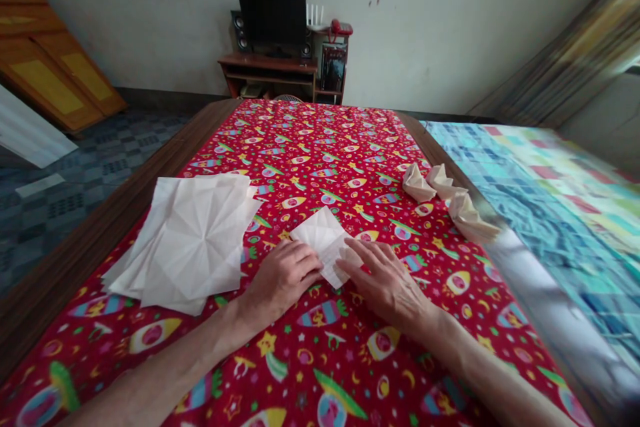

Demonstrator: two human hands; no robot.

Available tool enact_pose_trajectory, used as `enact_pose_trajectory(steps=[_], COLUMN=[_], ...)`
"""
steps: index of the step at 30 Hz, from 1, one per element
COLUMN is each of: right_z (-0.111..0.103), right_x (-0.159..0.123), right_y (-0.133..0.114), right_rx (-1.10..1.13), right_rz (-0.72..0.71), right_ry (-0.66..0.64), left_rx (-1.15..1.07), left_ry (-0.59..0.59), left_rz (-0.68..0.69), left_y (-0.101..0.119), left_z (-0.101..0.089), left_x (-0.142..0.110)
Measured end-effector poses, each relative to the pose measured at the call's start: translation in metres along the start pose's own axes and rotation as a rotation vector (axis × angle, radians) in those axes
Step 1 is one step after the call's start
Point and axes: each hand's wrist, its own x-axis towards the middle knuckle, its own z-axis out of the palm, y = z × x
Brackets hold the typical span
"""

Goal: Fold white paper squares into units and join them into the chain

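Observation:
A small folded square of white paper (327,243) lies on the red patterned tablecloth, one corner pointing away from me. Crease lines fan across its upper part. At its left corner, my left hand (290,270) is closed, fingers bent together over the paper's edge; the fingertips are partly hidden. My right hand (387,277) rests on the right side of the same sheet with its fingers stretched and apart. To the left lies a loose stack of creased white paper sheets (203,237), the top one showing folds radiating from its middle.
Several folded paper shapes (419,183) sit near the table's right edge. Red cloth (325,147) printed with rockets and stars covers the table. Beyond it stand a desk (270,65) with a monitor (273,21) and a red telephone (341,28). A bed (530,180) adjoins on the right.

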Motion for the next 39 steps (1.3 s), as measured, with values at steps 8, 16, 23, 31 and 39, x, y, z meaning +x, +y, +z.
enact_pose_trajectory(steps=[8,16,23,31,39], right_z=[0.009,0.009,0.013,0.012,0.010], right_x=[0.013,0.023,0.027,0.035,0.037], right_y=[-0.006,-0.013,-0.013,-0.011,-0.011], right_rx=[0.424,0.429,0.296,0.235,0.219], right_rz=[0.145,0.406,0.448,0.525,0.536], right_ry=[0.023,-0.022,-0.048,-0.142,-0.168], left_rx=[-0.088,-0.203,-0.151,-0.134,0.040], left_ry=[-0.005,0.031,0.016,0.009,-0.046], left_rz=[-0.060,-0.280,-0.295,-0.301,-0.198], left_y=[0.001,-0.003,-0.001,-0.001,0.012], left_z=[0.005,0.013,0.011,0.012,0.007], left_x=[-0.007,-0.002,0.000,-0.001,-0.007])
